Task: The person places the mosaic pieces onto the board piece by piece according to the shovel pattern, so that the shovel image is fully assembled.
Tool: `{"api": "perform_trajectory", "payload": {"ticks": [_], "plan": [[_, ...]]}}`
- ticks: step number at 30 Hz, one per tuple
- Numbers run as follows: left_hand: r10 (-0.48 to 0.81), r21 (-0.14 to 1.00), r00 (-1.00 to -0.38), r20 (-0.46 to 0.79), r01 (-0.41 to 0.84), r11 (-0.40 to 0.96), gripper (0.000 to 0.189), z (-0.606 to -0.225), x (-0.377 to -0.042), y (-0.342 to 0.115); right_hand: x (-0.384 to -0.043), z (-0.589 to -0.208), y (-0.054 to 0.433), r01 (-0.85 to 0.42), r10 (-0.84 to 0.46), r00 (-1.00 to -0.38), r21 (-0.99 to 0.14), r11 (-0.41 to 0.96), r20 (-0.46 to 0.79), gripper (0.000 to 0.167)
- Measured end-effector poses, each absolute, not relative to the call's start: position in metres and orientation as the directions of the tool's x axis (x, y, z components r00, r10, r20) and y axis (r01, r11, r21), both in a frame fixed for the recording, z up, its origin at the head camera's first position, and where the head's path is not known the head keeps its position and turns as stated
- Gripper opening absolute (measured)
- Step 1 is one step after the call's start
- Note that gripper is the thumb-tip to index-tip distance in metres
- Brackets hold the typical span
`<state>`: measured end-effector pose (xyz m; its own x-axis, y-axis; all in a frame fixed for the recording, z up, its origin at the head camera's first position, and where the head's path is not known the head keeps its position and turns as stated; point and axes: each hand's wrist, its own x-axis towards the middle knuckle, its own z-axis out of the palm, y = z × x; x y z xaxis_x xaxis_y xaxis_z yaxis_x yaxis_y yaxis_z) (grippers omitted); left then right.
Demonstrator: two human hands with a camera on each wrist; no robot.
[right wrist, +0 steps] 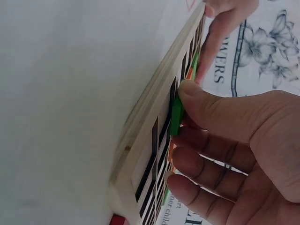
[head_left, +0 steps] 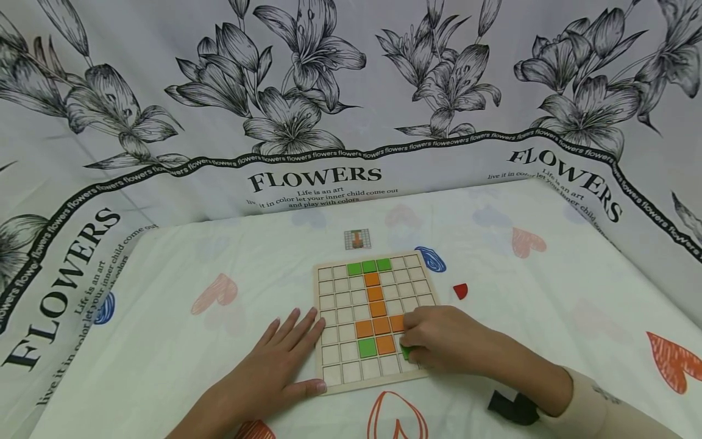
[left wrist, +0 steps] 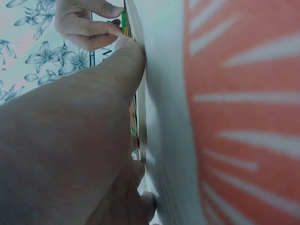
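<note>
A square wooden grid board (head_left: 378,382) lies on the cloth. My right hand (head_left: 446,338) reaches in over its right side and pinches a green square tile (head_left: 406,352) close over a lower-row cell. The right wrist view shows the thumb (right wrist: 193,93) against that tilted green tile (right wrist: 176,116). Spread along the board's left edge, my left hand (head_left: 282,356) rests with straight fingers, thumb at the lower left corner. Several orange tiles (head_left: 375,294) form a column with a crossbar. Green tiles (head_left: 369,266) fill three top-row cells; another green tile (head_left: 367,347) sits lower left.
Behind the board lies a small picture card (head_left: 358,239) with a grid pattern. A red piece (head_left: 460,291) is right of the board. Something black (head_left: 512,407) lies beneath the right forearm. A flower-printed curtain (head_left: 307,79) hangs at the back.
</note>
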<state>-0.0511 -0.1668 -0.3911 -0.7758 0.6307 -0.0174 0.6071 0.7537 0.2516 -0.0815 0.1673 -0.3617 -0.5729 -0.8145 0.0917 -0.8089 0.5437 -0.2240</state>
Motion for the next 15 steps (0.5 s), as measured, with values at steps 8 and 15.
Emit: {"api": "perform_trajectory", "payload": {"ticks": [8, 15], "plan": [[0.636, 0.25, -0.771, -0.011, 0.614, 0.749, 0.087, -0.39, -0.051, -0.167, -0.082, -0.362, 0.159, -0.806, -0.802, -0.586, -0.179, 0.564, 0.112, 0.007], [0.629, 0.254, -0.777, -0.023, 0.604, 0.756, 0.089, -0.393, -0.052, -0.168, -0.083, -0.365, 0.156, -0.821, -0.804, -0.57, -0.15, 0.551, 0.167, 0.015]]}}
